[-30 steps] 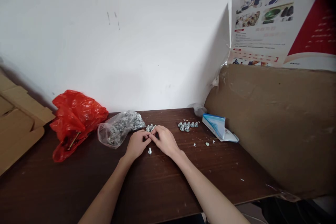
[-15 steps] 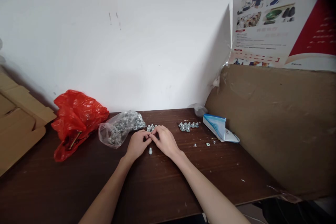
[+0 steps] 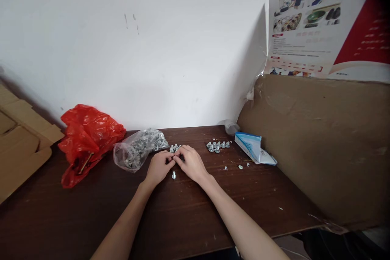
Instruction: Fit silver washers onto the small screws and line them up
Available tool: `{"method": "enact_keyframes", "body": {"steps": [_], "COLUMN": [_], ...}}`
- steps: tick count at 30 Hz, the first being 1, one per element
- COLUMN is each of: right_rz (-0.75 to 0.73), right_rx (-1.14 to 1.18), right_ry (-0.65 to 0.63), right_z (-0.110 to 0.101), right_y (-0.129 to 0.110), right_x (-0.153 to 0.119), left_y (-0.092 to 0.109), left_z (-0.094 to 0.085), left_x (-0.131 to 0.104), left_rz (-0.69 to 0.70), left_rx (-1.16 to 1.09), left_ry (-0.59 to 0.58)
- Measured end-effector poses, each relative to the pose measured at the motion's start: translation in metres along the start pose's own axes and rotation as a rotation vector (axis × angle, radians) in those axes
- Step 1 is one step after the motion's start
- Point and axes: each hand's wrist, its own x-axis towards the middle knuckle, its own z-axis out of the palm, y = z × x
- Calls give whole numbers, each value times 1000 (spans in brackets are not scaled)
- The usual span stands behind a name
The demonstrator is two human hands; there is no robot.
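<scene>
My left hand [image 3: 159, 167] and my right hand [image 3: 191, 163] meet at the fingertips over the table, both closed in a pinch. Whatever they pinch is hidden by the fingers. Just beyond the fingertips stands a small cluster of silver bolts [image 3: 174, 148], partly covered by my hands. One single bolt [image 3: 174, 175] stands on the wood nearer to me, below the fingers. Left of my left hand lies a clear plastic bag [image 3: 123, 156] full of metal fasteners. Another group of several bolts [image 3: 217, 146] stands to the right of my right hand.
A red plastic bag [image 3: 88, 126] and an opened cardboard box [image 3: 24, 146] lie on the left. On the right are a blue-and-white packet [image 3: 251, 146], a clear cup [image 3: 231, 127], small scraps [image 3: 240, 167] and a tall cardboard panel [image 3: 319, 138]. A white wall [image 3: 167, 48] rises behind the dark table [image 3: 189, 223].
The view has shifted very slightly. Both hands keep their pinch in the same place, and the bolts and bags stay where they were.
</scene>
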Motion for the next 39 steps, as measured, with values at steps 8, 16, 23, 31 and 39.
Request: {"method": "enact_keyframes", "body": {"steps": [8, 16, 23, 31, 39], "right_rz": [98, 99, 108, 167, 130], "right_rx": [-6, 73, 283, 443, 505], "right_ry": [38, 26, 39, 83, 82], "right_z": [6, 6, 7, 5, 5], "right_y": [-1, 1, 3, 1, 2], "right_x": [2, 0, 1, 3, 3], "left_y": [-1, 1, 4, 13, 14], "left_z": [1, 0, -1, -4, -5], "left_x": [-1, -2, -6, -11, -10], "left_rz": [9, -30, 14, 53, 109], "left_rx": [-3, -110, -101, -14, -84], "left_ry": [16, 94, 198, 219, 208]}}
